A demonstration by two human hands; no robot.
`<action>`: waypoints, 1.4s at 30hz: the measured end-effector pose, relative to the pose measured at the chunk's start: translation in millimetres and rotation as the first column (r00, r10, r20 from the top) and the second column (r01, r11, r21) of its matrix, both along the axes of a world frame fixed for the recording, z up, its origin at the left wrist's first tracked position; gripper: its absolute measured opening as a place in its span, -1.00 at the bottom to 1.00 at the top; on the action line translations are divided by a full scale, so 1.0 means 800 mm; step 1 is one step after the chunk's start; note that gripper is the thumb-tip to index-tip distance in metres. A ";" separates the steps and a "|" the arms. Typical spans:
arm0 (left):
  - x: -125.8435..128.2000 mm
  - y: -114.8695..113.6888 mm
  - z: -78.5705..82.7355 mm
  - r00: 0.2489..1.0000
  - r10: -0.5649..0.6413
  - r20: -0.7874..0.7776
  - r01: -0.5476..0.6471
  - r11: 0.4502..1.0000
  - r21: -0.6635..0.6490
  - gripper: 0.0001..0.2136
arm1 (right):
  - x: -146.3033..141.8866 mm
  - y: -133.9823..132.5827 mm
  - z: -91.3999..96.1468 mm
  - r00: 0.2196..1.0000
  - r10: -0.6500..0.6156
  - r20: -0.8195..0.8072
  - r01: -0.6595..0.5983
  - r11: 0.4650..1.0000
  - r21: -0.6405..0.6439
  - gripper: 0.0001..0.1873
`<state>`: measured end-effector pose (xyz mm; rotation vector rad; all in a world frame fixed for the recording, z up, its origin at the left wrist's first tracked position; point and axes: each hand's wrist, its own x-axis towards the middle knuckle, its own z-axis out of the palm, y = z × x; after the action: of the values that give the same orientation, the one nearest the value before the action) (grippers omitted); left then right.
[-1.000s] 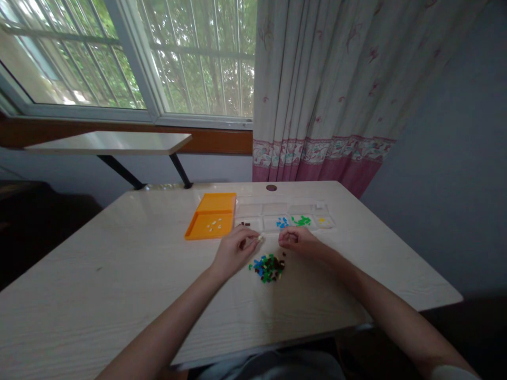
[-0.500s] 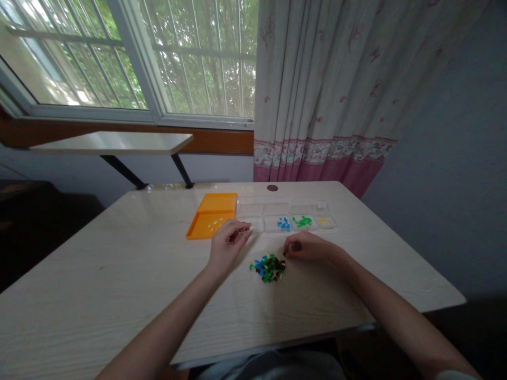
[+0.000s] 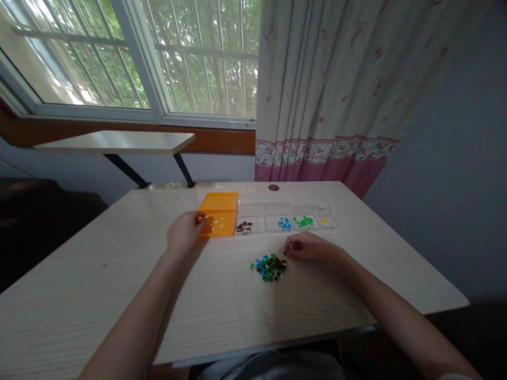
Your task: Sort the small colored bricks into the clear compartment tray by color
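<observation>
My left hand [image 3: 185, 232] is at the left side of an open orange box [image 3: 228, 228], its fingertips bent together over the rim. Whatever lies between those fingertips is hidden. Small white building bricks [image 3: 217, 224] are scattered inside the box. My right hand [image 3: 309, 246] rests on the table, thumb and fingers pinched on a small dark brown brick [image 3: 285, 253]. Just left of it lies a mixed pile of tiny bricks [image 3: 271, 268] in brown, green, blue and pale yellow.
A clear compartment case [image 3: 259, 224] lies open beside the orange box. Separate compartments hold brown bricks [image 3: 244, 227], blue bricks [image 3: 284, 224], green bricks [image 3: 303, 221] and yellow bricks [image 3: 324, 220]. A raised shelf [image 3: 119, 141] stands at the back left.
My left hand has moved left, from in front of the clear case to the orange box, uncovering the brown bricks in the case. My right hand stays beside the pile.
</observation>
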<state>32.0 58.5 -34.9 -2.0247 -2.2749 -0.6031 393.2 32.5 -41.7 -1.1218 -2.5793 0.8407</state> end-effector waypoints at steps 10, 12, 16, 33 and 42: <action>0.020 -0.003 -0.004 0.993 -0.088 0.076 0.081 0.992 0.099 -0.72 | 0.000 0.004 -0.006 0.997 -0.020 -0.069 0.021 1.000 0.005 -0.87; 0.041 -0.010 -0.007 0.969 -0.207 0.137 0.187 0.971 0.146 -0.73 | -0.006 0.003 -0.009 0.990 -0.050 -0.135 0.055 0.998 0.036 -0.88; 0.100 -0.034 -0.014 0.806 -0.542 0.238 0.517 0.840 0.165 -0.81 | -0.026 -0.007 -0.014 0.950 -0.122 -0.286 0.159 0.981 0.110 -0.83; 0.154 -0.066 -0.014 0.610 -0.748 0.261 0.725 0.660 0.197 -0.90 | -0.049 -0.024 -0.016 0.932 -0.140 -0.334 0.211 0.960 0.185 -0.88; 0.153 -0.066 -0.017 0.613 -0.755 0.233 0.738 0.652 0.173 -0.88 | -0.051 -0.024 -0.014 0.938 -0.123 -0.323 0.194 0.961 0.197 -0.88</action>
<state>154.5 5.9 -48.6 -2.9999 -1.3340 -1.0362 352.6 13.1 -52.5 -1.0245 -2.2275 0.6095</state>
